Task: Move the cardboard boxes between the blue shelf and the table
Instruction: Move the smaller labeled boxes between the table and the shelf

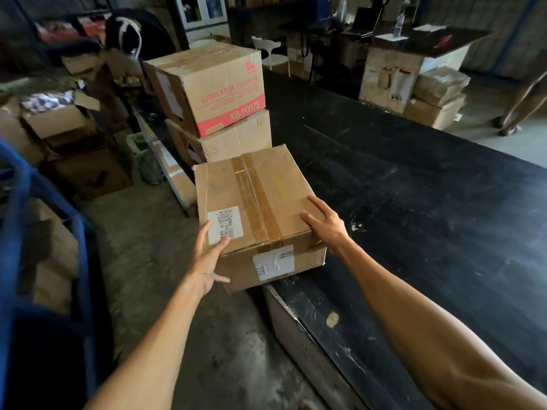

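- Brown taped cardboard box point(257, 214) sits on the near left corner of the black table point(414, 187), its near left part overhanging the edge.
- Left hand point(208, 255) holds the box's near left corner, fingers spread over the top by a white label point(225, 224), thumb against the front face.
- Right hand point(325, 224) presses the near right corner, fingers straight on top, thumb on the side.
- Box lies between both hands.
- Just behind it, two more boxes are stacked; the upper, printed box point(207, 87) has red lettering, the lower box point(228, 137) is plain.
- Blue shelf point(17, 202) stands at far left, with a person point(124, 34) bent over beyond it.
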